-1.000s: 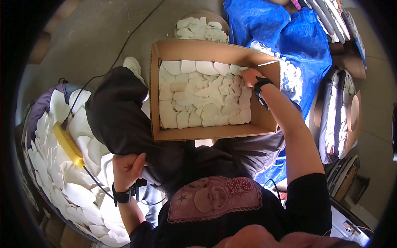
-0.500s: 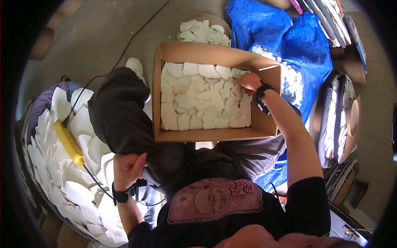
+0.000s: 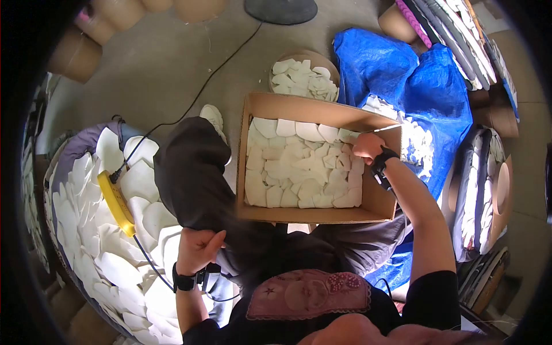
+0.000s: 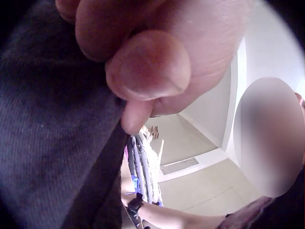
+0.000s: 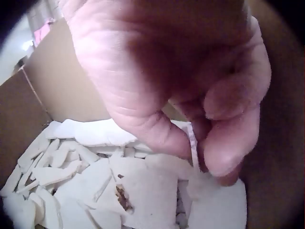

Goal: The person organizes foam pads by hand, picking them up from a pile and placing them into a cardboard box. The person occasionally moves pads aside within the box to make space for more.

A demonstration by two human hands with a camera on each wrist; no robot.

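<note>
A cardboard box [image 3: 322, 215] sits in front of the person's lap, its floor covered with flat, white, broken-looking pieces [image 3: 287, 168]. My right hand [image 3: 368, 145] is inside the box at its far right corner. In the right wrist view, the thumb and fingers pinch a thin white piece [image 5: 193, 145] on edge, low over the other pieces. One of the pieces below has a brown-stained hole [image 5: 122, 198]. My left hand [image 3: 198, 250] rests on the dark trouser leg [image 3: 192, 172] with loosely curled fingers and holds nothing.
At the left stands a large container heaped with white curved pieces [image 3: 118, 267], a yellow power strip [image 3: 117, 204] lying on top. A dark cable [image 3: 218, 69] crosses the floor. Beyond the box are a round container of white pieces [image 3: 302, 79] and a blue tarp [image 3: 376, 60].
The head view has shifted, so the box and both hands appear lower and further right. My right hand stays by the box's far right corner; my left hand stays on the leg.
</note>
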